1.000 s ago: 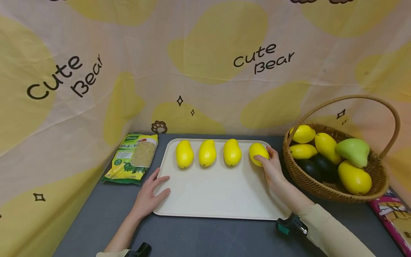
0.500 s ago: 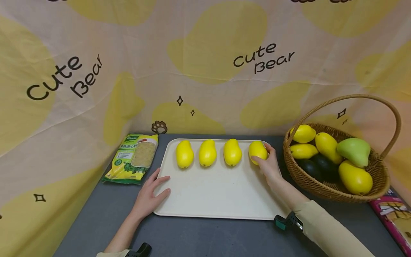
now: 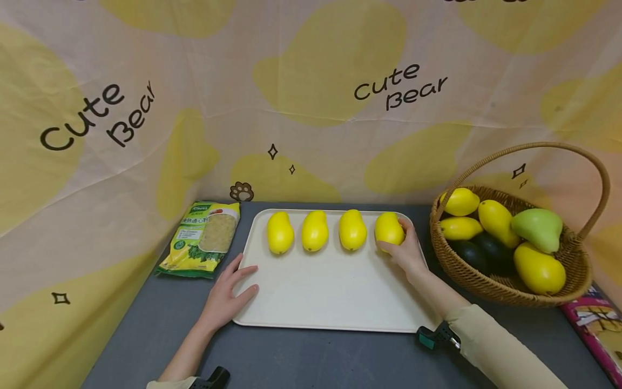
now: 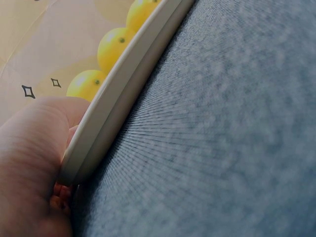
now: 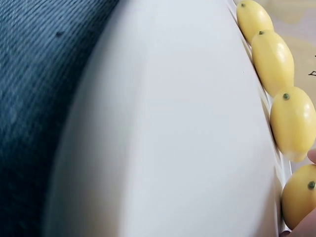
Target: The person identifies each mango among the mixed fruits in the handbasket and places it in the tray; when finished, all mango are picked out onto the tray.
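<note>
Four-sided and white, the tray (image 3: 330, 292) lies on the grey table with a row of yellow mangoes along its far edge. My right hand (image 3: 409, 253) holds the rightmost mango (image 3: 387, 228), thumb at its near side and fingers round its right side. In the right wrist view this mango (image 5: 299, 197) shows partly, with fingertips beside it. The other mangoes (image 3: 352, 230) stand apart to its left, stem dots facing me. My left hand (image 3: 225, 296) rests on the tray's left edge, fingers spread; in the left wrist view its thumb (image 4: 44, 128) lies at the rim.
A wicker basket (image 3: 491, 289) with a tall handle stands right of the tray, holding yellow fruits, a green pear (image 3: 536, 227) and dark avocados (image 3: 488, 253). Left of the tray lies a yellow-green food packet (image 3: 201, 240). A patterned cloth (image 3: 311, 108) hangs behind; a magenta packet (image 3: 595, 329) lies far right.
My right hand has shifted the rightmost mango slightly left, closer to the others, and its thumb has slid lower along the fruit. The left hand stays on the tray edge.
</note>
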`<state>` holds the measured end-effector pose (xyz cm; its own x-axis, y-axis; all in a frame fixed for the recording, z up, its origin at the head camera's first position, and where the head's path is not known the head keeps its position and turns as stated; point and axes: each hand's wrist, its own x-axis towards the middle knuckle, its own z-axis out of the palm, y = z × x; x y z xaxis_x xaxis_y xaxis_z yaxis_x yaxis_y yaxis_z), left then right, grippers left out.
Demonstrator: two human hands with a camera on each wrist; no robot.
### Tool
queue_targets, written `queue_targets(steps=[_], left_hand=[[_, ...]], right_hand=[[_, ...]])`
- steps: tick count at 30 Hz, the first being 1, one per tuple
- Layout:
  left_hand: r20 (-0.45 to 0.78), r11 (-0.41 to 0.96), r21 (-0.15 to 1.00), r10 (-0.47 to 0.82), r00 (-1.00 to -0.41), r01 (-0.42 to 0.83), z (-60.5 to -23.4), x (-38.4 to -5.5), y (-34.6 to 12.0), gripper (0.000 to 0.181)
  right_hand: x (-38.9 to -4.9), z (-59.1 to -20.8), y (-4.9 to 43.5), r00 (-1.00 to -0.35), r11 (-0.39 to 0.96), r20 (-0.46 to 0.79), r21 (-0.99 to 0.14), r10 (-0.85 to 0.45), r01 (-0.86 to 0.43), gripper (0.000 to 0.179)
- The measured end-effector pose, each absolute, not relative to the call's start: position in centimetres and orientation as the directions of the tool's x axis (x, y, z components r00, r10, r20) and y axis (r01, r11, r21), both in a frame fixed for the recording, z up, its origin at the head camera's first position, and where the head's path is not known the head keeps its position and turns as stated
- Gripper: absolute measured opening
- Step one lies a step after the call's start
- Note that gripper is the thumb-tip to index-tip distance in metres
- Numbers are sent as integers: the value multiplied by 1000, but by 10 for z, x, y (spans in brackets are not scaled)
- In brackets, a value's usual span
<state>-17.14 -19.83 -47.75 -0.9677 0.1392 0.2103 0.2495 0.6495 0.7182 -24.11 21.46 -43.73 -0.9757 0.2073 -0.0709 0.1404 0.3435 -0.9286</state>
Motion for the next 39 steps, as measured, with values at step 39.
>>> queue_targets(steps=[39], left_hand=[[202, 646, 721, 153, -967, 253, -474, -170, -199, 41]], right_hand=[[-166, -414, 226, -976, 197, -202, -957, 86, 215, 84]])
